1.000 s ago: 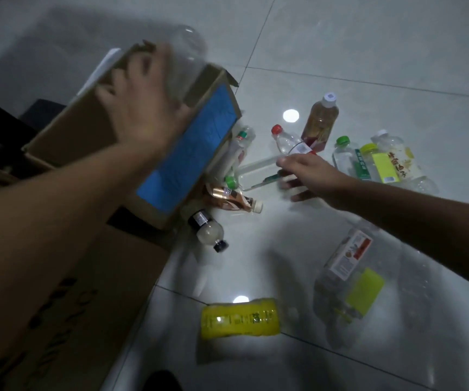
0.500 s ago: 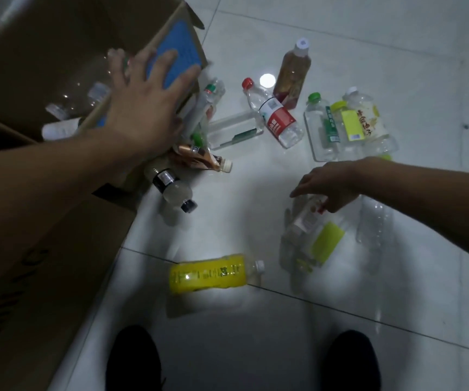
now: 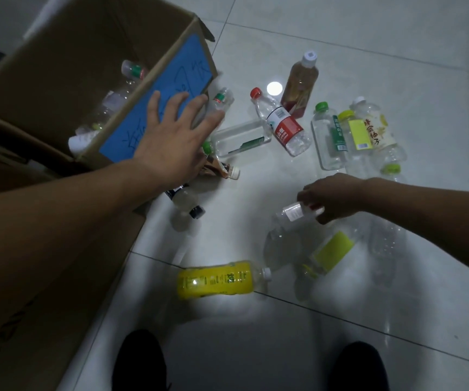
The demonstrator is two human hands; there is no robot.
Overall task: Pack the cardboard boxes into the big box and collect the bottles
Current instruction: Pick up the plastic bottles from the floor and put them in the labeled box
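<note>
Pale glossy tile floor (image 3: 368, 38), dim light, empty bottles scattered. Left hand (image 3: 171, 142) spread flat, holding nothing, over blue-labelled wall of open cardboard box (image 3: 92, 60); several bottles already inside. Right hand (image 3: 337, 198) pinching neck end of clear bottle (image 3: 292, 218) lying just below its fingers. Judgement: empty thin plastic, light, crushable, slick; grip stiff neck, not soft middle. Yellow bottle (image 3: 216, 279) nearer feet, below both hands.

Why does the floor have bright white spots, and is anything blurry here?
Head view: dim room; the round spot on the floor tiles is a reflected light, another glare patch sits on the yellow bottle. The left hand is slightly soft, the right hand smeared around a clear bottle. Wide lens bends tile lines.
</note>
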